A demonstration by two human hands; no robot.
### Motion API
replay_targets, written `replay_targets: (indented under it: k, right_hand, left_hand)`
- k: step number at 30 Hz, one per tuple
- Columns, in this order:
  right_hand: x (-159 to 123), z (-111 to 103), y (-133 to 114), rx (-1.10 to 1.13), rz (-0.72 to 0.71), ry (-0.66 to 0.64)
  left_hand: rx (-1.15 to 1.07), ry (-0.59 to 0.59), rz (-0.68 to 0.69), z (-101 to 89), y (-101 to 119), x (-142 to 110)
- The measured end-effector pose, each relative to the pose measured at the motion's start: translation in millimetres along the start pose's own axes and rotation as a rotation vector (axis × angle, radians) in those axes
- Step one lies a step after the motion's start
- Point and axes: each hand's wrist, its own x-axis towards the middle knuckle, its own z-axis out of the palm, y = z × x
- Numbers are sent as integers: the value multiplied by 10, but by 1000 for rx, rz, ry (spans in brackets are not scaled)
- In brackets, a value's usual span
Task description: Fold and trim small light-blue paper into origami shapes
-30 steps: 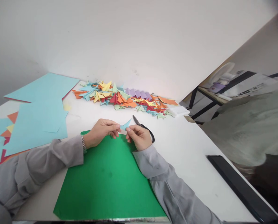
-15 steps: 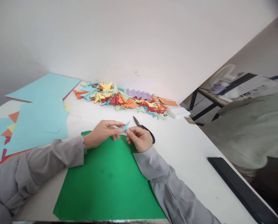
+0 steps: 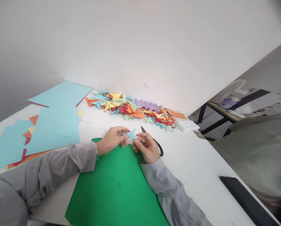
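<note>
Taking the green sheet [image 3: 116, 191] as my landmark, I see the small blue folded paper [image 3: 132, 135] just above its far edge. My left hand [image 3: 113, 139] pinches the paper's left point; my right hand [image 3: 147, 147] has its fingers bent narrowly at the other side, though I cannot tell how firmly they grip. Black scissors [image 3: 161, 150] lie right of the sheet, partly behind that hand. Beyond the sheet, a colourful pile of folded papers [image 3: 131, 110] sits on the white desk [image 3: 189, 169].

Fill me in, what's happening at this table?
A person's left hand and right hand hold a small folded light-blue paper piece above the far edge of a green sheet. Black-handled scissors lie beside the right hand. Behind is a pile of colourful folded paper.
</note>
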Motion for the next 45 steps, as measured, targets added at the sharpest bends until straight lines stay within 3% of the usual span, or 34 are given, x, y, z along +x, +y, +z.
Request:
replay_targets:
  k: [8, 15, 21, 26, 36, 45]
  right_hand:
    - [146, 155, -26, -49, -11, 53]
    - [269, 271, -13, -54, -56, 86]
    - [162, 221, -54, -47, -42, 13]
    - [157, 199, -79, -6, -48, 27]
    - [156, 182, -92, 58, 49, -9]
    - [164, 164, -36, 127, 136, -82]
  left_hand:
    - [-109, 29, 57, -43, 60, 3]
    - [47, -15, 96, -145, 111, 43]
    - [144, -70, 92, -133, 91, 56]
    - [237, -67, 152, -130, 102, 66]
    - [217, 2, 4, -92, 203, 41]
    - [135, -51, -48, -139, 144, 84]
